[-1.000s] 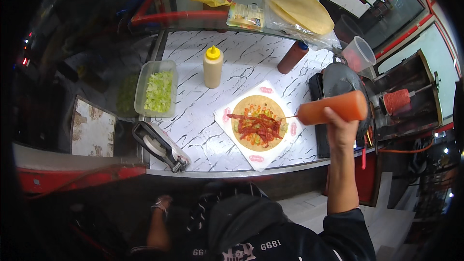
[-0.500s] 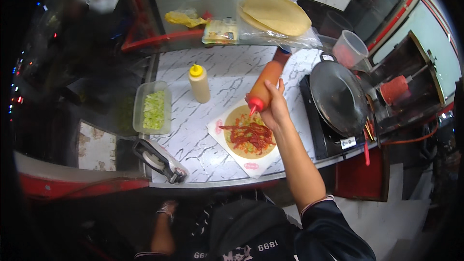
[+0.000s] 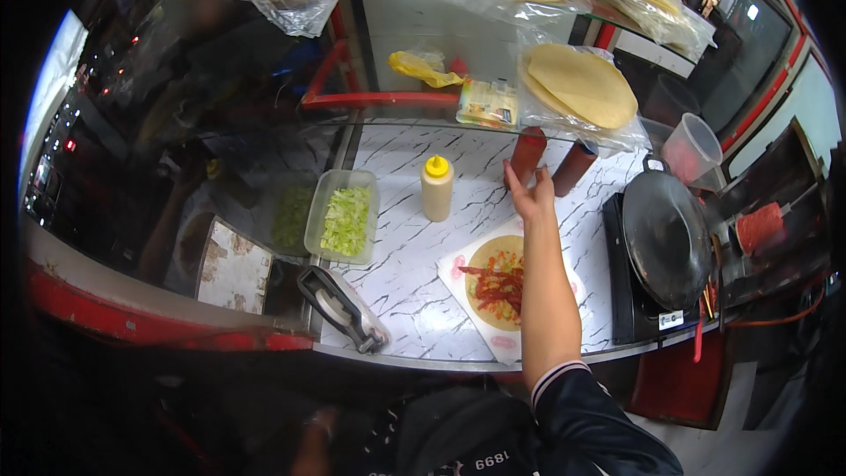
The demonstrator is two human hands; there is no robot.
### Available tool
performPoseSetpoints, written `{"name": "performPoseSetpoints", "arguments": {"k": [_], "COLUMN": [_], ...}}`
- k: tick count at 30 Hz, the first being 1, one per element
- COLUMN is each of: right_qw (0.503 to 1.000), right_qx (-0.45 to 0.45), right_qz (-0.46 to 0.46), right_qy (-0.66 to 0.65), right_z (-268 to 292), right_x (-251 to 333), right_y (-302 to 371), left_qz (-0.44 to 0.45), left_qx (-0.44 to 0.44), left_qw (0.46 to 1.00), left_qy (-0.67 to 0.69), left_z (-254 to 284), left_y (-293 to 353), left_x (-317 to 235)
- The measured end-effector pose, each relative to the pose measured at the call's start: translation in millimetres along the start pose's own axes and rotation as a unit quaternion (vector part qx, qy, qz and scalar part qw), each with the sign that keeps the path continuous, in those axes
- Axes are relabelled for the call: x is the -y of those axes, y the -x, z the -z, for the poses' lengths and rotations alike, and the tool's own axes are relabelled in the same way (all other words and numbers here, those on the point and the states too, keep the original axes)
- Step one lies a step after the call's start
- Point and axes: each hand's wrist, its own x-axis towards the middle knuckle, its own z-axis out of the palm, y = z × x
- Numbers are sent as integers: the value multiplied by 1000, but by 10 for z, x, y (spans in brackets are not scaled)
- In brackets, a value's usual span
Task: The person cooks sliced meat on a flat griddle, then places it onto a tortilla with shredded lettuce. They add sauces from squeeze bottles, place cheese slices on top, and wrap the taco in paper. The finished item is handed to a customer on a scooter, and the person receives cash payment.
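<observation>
At the back of the counter, my right hand [image 3: 530, 197] has its fingers and thumb on either side of a red squeeze bottle [image 3: 529, 152]; the bottle's nozzle does not show. A second, darker red bottle [image 3: 575, 169] stands just to the right. Under my right forearm lies a round flatbread [image 3: 483, 300] on white paper [image 3: 461, 289], topped with reddish strips and chopped vegetables; the arm hides its right part. My left hand [image 3: 321, 425] hangs low below the counter edge, dim and blurred, its fingers not readable.
A cream squeeze bottle [image 3: 437, 194] with yellow cap and a tub of shredded lettuce [image 3: 345, 222] stand left. A black-handled appliance [image 3: 344, 308] sits at the front edge. A dark pan [image 3: 665, 234] rests on a stove at right. Bagged flatbreads [image 3: 582, 88] lie on a glass shelf.
My right hand has carried the red squeeze bottle from above the flatbread to the back of the counter, beside the darker bottle. The view has shifted, showing more of the upper shelf.
</observation>
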Motion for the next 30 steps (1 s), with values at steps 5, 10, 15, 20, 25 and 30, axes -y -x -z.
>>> {"name": "performPoseSetpoints", "arguments": {"k": [5,10,15,20,25,30], "right_qw": [841,609,714,892,670,444], "right_qx": [21,139,222,215,289,334], "right_qz": [176,149,39,191,380,473], "right_qy": [512,766,663,350,568,684], "right_z": [666,228,432,-379,-1420,-670], "right_x": [-999,-1496,-1068,989,1674,1788], "right_y": [335,387,1439,2188,3172,3110], "left_qz": [73,120,-46,15,-124,-177], "left_qx": [2,-22,-20,-49,-14,68], "left_qw": [996,992,998,988,981,958], "left_qy": [41,35,-28,145,-147,-215], "left_z": [-135,21,191,606,287,349], "left_y": [73,20,-367,-365,-317,-565], "left_x": [-109,-318,-131,-582,-330,-530]}}
